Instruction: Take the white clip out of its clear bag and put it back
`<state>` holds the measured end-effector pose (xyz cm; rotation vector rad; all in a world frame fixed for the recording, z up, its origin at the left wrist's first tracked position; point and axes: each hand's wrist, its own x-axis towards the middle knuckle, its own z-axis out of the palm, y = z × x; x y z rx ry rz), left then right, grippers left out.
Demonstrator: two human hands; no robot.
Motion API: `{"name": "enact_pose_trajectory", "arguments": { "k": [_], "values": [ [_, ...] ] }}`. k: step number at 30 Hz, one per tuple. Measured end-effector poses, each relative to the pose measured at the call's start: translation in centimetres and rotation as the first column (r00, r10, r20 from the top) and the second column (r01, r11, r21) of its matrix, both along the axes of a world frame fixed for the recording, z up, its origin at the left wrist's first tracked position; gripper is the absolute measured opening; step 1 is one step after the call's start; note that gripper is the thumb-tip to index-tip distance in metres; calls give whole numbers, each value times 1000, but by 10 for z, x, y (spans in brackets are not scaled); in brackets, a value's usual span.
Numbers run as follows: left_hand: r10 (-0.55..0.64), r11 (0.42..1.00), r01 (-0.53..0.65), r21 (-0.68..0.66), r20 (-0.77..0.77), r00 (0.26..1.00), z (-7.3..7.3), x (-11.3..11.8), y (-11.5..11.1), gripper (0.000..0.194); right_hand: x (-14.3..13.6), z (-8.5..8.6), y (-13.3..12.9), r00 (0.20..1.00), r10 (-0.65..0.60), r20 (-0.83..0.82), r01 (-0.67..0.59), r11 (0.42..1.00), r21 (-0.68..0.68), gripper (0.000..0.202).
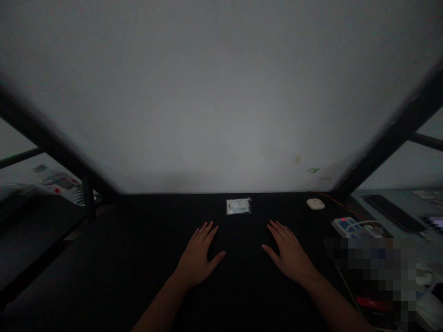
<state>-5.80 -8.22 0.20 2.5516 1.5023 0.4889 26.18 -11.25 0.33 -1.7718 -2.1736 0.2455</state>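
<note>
My left hand lies flat on the black tabletop, its fingers stretched out and the thumb spread to the right. Opposite it, my right hand rests palm down with the fingers extended and the thumb pointing left. Neither one holds anything. Beyond both, between them, a small clear plastic packet lies flat near the wall. A white printed piece with a light blue area shows through it; what it is exactly is too dim to tell.
At the back right sits a white rounded case, with an orange wire behind it. Closer in is a power strip with a red light and plugged cables. A pixelated patch covers items at the lower right. A wall and dark frame bars surround the table.
</note>
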Motion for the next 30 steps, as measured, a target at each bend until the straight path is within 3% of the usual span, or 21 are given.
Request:
{"name": "enact_pose_trajectory", "arguments": {
  "k": [7,12,17,22,30],
  "values": [
    [28,999,-26,-41,64,998,4,15,39,68,0,0,29,1000,11,-27,-11,1000,-2,61],
    [25,999,-19,-41,147,989,7,38,73,65,-11,3,64,996,53,-66,-52,999,12,59],
    [38,999,-29,-46,211,977,7,60,98,59,-27,3,95,994,15,-109,-8,998,67,61],
    [90,996,-87,-26,233,968,4,65,109,50,-35,-1,113,990,26,-139,-12,995,98,50],
    [76,997,-82,0,379,922,6,68,109,26,-38,1,117,939,1,-343,69,979,193,43]
  ]
}}
